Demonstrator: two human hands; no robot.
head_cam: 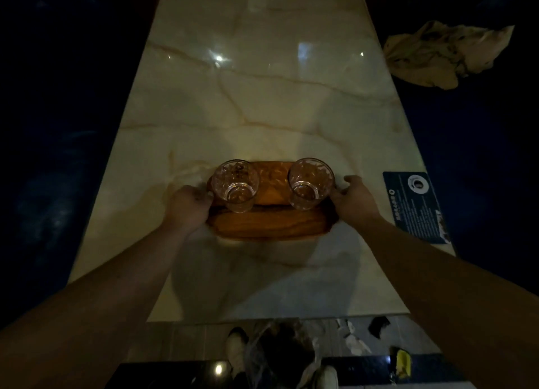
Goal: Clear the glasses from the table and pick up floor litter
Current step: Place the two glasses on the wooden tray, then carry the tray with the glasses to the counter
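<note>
Two clear glasses stand upright on a brown wooden tray in the middle of the marble table. The left glass is at the tray's left end, the right glass at its right end. My left hand grips the tray's left edge, fingers curled around it. My right hand holds the tray's right edge, thumb raised. On the floor below the table's near edge lie litter pieces: white paper, a dark scrap and a yellow wrapper.
A dark blue printed card lies at the table's right edge. A crumpled brown paper bag rests on the dark surface to the right. A clear plastic bag hangs by my shoes. Dark seating flanks the table.
</note>
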